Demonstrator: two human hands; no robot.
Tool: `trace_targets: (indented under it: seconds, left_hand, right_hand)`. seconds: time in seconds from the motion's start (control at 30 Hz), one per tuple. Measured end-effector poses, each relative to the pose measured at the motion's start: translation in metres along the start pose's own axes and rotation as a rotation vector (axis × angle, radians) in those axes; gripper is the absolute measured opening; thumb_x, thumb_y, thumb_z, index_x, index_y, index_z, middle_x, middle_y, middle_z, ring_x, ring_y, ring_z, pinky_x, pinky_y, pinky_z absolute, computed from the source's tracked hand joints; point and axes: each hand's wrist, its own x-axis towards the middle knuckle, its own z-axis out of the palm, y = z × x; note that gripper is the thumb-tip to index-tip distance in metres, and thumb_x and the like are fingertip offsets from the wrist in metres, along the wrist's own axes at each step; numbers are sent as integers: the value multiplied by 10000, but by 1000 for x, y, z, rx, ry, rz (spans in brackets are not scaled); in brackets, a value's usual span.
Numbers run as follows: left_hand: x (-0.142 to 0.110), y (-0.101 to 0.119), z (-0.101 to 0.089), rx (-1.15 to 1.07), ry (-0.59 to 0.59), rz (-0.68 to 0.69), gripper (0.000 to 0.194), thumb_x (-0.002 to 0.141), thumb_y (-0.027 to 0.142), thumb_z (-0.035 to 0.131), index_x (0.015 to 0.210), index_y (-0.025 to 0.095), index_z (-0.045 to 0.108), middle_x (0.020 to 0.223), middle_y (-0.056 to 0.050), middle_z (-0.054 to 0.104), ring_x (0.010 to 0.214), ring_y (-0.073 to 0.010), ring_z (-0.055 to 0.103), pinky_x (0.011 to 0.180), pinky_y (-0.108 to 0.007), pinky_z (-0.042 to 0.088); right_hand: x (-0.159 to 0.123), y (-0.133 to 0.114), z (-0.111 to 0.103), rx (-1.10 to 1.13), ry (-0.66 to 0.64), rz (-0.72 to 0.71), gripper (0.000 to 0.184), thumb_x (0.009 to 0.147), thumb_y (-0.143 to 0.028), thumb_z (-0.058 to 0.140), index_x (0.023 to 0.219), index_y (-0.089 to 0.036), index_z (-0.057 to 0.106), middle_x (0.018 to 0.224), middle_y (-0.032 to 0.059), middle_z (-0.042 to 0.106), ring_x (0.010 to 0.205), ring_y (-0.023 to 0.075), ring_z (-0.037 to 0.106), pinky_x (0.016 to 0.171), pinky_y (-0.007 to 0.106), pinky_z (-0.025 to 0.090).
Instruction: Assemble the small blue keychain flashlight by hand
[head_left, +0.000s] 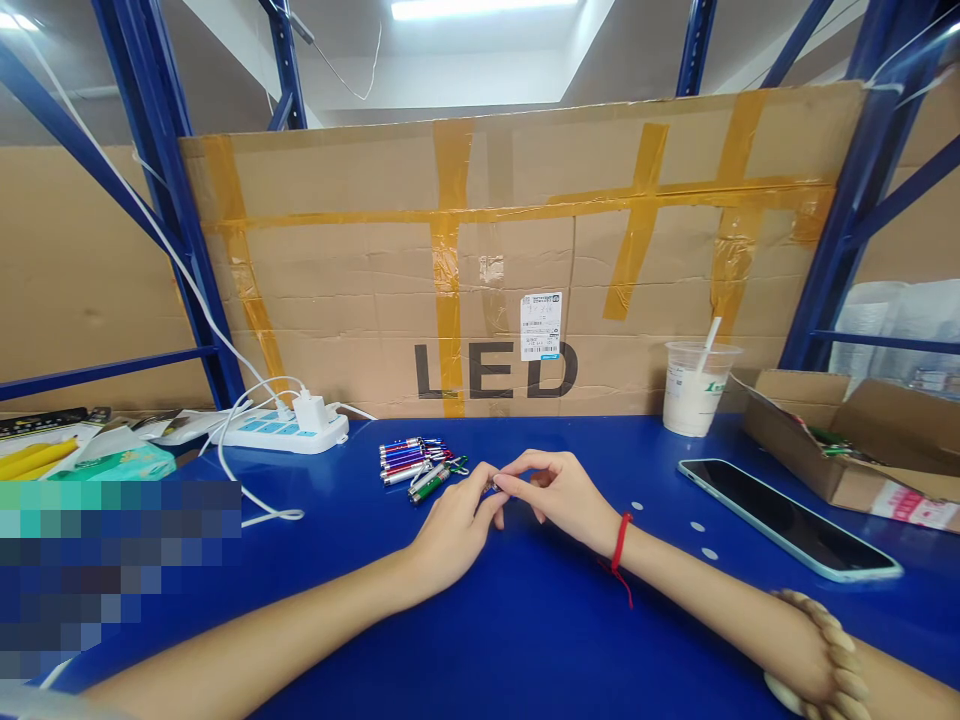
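Note:
My left hand [457,525] and my right hand [561,492] meet at the middle of the blue table [525,620], fingertips pinched together on a small metallic item [493,484] that is mostly hidden by the fingers. Just left of the hands lies a small pile of keychain pen lights [416,462] in blue, red, silver and green. A red string circles my right wrist, and a beaded bracelet sits lower on that arm.
A white power strip [281,430] with a plugged charger and cable lies at the back left. A plastic cup with a straw [697,385], a phone lying face up [787,518] and an open cardboard box [847,445] stand on the right. A taped cardboard wall marked LED closes the back.

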Motion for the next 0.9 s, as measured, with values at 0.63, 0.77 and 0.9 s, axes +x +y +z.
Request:
trace_targets:
  seconds: [0.63,0.77,0.9]
  left_hand:
    - [0,1,0,-34,-3,29,136,906,266,327,829,215,428,636,35,529,668,-159,536,675,-260,388]
    - [0,0,0,-21,-10,27,134,912,264,323,838,215,423,642,37,529,670,-157,534,682,-262,380]
    - [1,0,1,3,-17,16,136,913,276,331,841,214,428,650,40,551,651,-154,538,675,-262,372]
  right_hand:
    - [0,-2,-2,14,4,23,277,717,-430,648,742,-156,681,728,35,653,359,50,431,370,217,329]
    - [1,-2,-2,30,-7,26,278,713,-428,650,739,-154,684,724,38,661,354,47,426,363,213,325]
    - [1,-3,-1,38,-9,38,284,707,-425,653,743,-146,687,558,9,622,337,51,405,351,202,302]
